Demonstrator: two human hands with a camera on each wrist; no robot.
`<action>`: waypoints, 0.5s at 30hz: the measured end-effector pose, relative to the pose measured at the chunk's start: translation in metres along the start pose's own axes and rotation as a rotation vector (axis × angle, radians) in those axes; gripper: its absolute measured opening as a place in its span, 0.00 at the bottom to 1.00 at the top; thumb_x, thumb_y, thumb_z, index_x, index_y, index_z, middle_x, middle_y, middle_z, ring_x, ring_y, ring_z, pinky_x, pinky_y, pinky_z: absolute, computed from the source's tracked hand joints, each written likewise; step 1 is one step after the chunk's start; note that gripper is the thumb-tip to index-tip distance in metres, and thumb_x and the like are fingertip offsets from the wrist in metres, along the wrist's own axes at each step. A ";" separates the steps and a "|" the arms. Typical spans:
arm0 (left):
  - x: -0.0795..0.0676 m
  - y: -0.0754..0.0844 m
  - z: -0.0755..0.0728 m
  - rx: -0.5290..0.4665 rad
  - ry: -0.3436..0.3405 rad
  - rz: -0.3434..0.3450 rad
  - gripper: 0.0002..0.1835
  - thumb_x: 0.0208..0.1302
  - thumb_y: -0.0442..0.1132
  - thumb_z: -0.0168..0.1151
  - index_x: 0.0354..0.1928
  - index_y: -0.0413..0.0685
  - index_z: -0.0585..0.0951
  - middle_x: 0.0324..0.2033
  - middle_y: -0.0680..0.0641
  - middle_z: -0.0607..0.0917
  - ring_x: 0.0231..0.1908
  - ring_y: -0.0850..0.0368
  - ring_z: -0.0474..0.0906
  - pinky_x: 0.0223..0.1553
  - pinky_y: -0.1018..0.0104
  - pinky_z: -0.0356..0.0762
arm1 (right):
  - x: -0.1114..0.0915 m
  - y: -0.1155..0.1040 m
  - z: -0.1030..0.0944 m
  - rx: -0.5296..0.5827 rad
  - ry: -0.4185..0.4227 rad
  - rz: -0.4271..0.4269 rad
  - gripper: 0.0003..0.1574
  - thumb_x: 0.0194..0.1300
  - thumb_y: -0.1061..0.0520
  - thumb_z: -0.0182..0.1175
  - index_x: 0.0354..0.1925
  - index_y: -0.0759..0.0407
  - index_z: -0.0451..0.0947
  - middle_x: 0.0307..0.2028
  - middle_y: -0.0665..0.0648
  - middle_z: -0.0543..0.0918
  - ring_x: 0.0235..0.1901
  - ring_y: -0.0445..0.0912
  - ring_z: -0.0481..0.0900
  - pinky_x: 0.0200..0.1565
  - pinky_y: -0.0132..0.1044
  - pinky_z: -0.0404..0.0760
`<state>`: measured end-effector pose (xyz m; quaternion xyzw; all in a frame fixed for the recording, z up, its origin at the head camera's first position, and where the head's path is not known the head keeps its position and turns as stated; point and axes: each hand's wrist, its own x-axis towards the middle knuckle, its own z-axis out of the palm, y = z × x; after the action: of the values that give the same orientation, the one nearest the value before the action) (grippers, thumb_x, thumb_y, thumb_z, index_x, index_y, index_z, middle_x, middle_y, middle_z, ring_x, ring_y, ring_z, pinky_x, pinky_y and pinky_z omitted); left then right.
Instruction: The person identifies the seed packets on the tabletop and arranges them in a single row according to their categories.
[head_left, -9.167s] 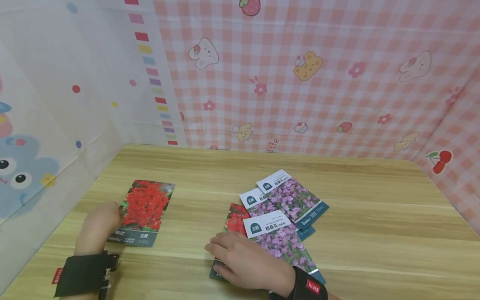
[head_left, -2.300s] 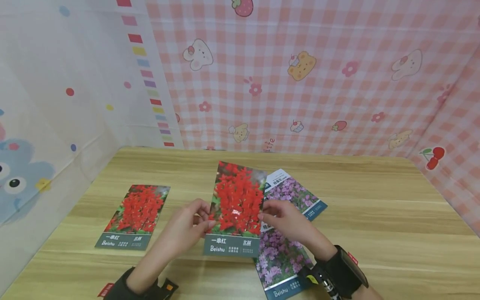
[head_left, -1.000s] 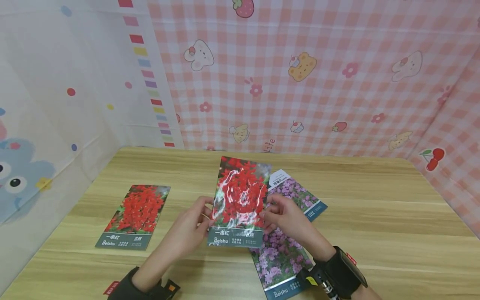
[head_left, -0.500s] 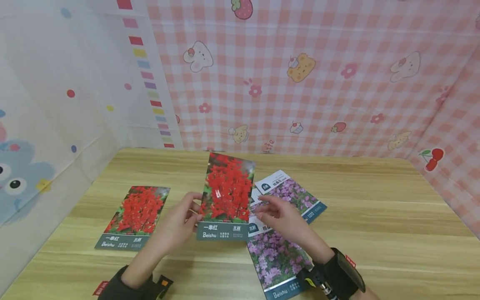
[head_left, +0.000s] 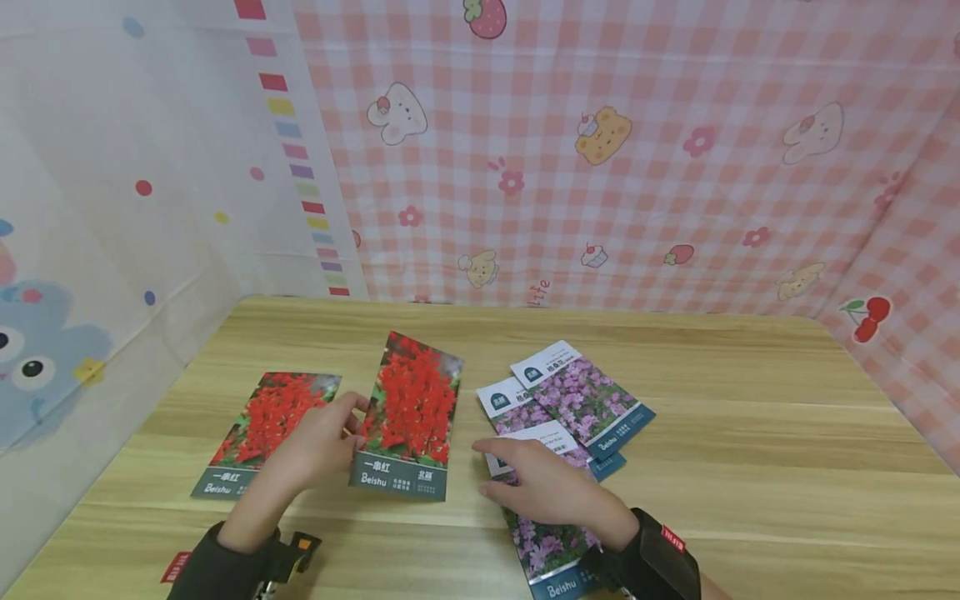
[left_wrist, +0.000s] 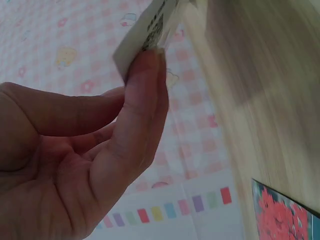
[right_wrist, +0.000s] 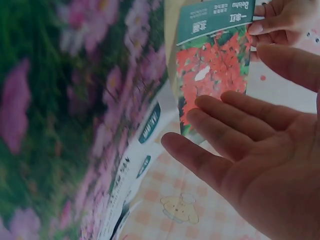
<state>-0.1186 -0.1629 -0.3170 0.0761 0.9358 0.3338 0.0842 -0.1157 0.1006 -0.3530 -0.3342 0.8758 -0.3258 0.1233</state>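
In the head view my left hand pinches a red-flower seed packet by its left edge, above the table and tilted. The left wrist view shows the packet's pale printed back between thumb and fingers. A second red-flower packet lies flat at left, partly behind the left hand and forearm. My right hand, fingers extended and holding nothing, is over the nearest of several overlapping purple-flower packets. In the right wrist view those fingers are spread, with the purple print close by.
The wood-grain table extends to the right of the purple packets. A pink checked cloth stands behind it, and a white patterned cloth closes the left side.
Earlier both hands held the red-flower packet up at the middle. The right hand has let go and come nearer the front; the left has carried the packet left and lower, uncovering the purple packets.
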 end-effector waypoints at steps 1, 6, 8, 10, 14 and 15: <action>0.001 -0.001 0.000 0.018 -0.010 -0.008 0.18 0.57 0.21 0.51 0.51 0.31 0.69 0.31 0.44 0.77 0.29 0.55 0.75 0.23 0.64 0.72 | 0.000 0.000 0.002 -0.016 -0.022 -0.004 0.29 0.62 0.58 0.58 0.59 0.68 0.66 0.56 0.63 0.72 0.53 0.51 0.72 0.53 0.43 0.71; 0.003 -0.006 0.000 0.103 -0.060 -0.069 0.20 0.55 0.21 0.53 0.52 0.28 0.68 0.30 0.44 0.77 0.27 0.55 0.74 0.23 0.65 0.71 | -0.001 -0.004 0.010 -0.137 -0.102 -0.069 0.31 0.62 0.55 0.58 0.60 0.67 0.65 0.59 0.63 0.70 0.60 0.53 0.65 0.58 0.44 0.66; 0.004 -0.007 0.001 0.137 -0.075 -0.082 0.21 0.54 0.21 0.54 0.53 0.26 0.68 0.28 0.44 0.77 0.25 0.56 0.73 0.22 0.66 0.70 | -0.002 -0.005 0.013 -0.190 -0.135 -0.098 0.32 0.62 0.54 0.58 0.61 0.66 0.65 0.60 0.62 0.68 0.61 0.53 0.63 0.60 0.46 0.62; 0.004 -0.009 0.001 0.160 -0.093 -0.083 0.22 0.55 0.22 0.54 0.54 0.25 0.67 0.28 0.44 0.77 0.23 0.57 0.73 0.21 0.66 0.69 | -0.002 -0.006 0.016 -0.237 -0.164 -0.132 0.32 0.62 0.53 0.58 0.61 0.65 0.65 0.61 0.61 0.68 0.62 0.52 0.62 0.61 0.48 0.61; 0.002 -0.011 0.002 0.188 -0.120 -0.094 0.14 0.57 0.24 0.54 0.46 0.29 0.70 0.23 0.45 0.75 0.17 0.57 0.72 0.18 0.67 0.66 | -0.001 -0.007 0.022 -0.304 -0.220 -0.185 0.33 0.62 0.50 0.57 0.62 0.63 0.64 0.61 0.57 0.68 0.63 0.48 0.60 0.61 0.51 0.60; 0.001 -0.012 0.002 0.190 -0.126 -0.096 0.12 0.57 0.24 0.54 0.44 0.30 0.70 0.22 0.45 0.75 0.16 0.57 0.72 0.17 0.67 0.66 | -0.001 -0.008 0.023 -0.316 -0.232 -0.199 0.33 0.63 0.50 0.57 0.62 0.62 0.64 0.61 0.57 0.68 0.63 0.48 0.60 0.61 0.51 0.60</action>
<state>-0.1206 -0.1702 -0.3261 0.0597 0.9586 0.2339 0.1510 -0.1011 0.0852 -0.3651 -0.4694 0.8585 -0.1547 0.1366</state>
